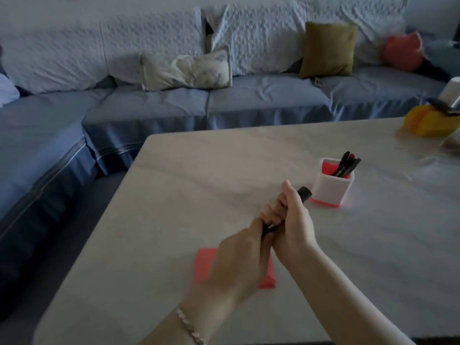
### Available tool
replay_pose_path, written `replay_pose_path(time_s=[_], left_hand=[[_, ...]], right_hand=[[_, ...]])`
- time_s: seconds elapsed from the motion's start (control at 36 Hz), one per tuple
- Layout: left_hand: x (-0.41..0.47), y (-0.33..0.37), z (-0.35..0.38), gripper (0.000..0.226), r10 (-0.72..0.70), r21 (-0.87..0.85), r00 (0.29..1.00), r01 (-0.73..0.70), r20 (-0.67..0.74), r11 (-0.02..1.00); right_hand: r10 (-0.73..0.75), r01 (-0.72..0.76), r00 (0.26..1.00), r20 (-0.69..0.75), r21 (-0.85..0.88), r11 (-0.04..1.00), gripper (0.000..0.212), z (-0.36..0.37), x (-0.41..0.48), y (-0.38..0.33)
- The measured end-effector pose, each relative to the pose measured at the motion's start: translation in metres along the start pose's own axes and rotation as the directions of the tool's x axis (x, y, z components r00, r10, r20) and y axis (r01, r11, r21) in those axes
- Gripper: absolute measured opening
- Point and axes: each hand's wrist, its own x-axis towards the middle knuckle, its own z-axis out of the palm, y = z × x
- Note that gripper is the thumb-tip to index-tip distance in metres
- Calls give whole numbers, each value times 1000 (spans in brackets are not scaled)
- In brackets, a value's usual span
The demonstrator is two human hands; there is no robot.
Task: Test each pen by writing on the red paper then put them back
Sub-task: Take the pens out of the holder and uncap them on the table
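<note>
We see little of the pen (304, 193): only its far dark end and a short stretch show, and the rest is buried in the grip of the right hand (296, 227) and the blurred left hand (239, 260). That left hand also covers much of the red paper (205, 263). The pens (346, 165) in the holder (331, 190) are too small to count, and the right edge cuts off the yellow object (428, 120) and the white cylinder (453, 93).
</note>
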Motion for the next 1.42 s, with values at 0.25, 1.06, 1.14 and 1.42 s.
replay_pose_path(time_s=[0.25, 1.06, 1.14, 1.42], left_hand=[[-12, 3, 3, 27, -75, -13, 996, 76, 51, 997], [-38, -141, 0, 97, -542, 516, 749, 314, 381, 797], [-37, -147, 8, 91, -506, 498, 773, 289, 382, 817], [-29, -125, 40, 84, -335, 434, 899, 192, 281, 880]], right_hand=[[2, 6, 993, -120, 62, 998, 40, -5, 0, 15], [119, -131, 977, -176, -58, 990, 21, -51, 75, 14], [87, -116, 981, -171, -163, 980, 17, -59, 73, 11], [46, -55, 999, -29, -554, 831, 12, -35, 77, 27]])
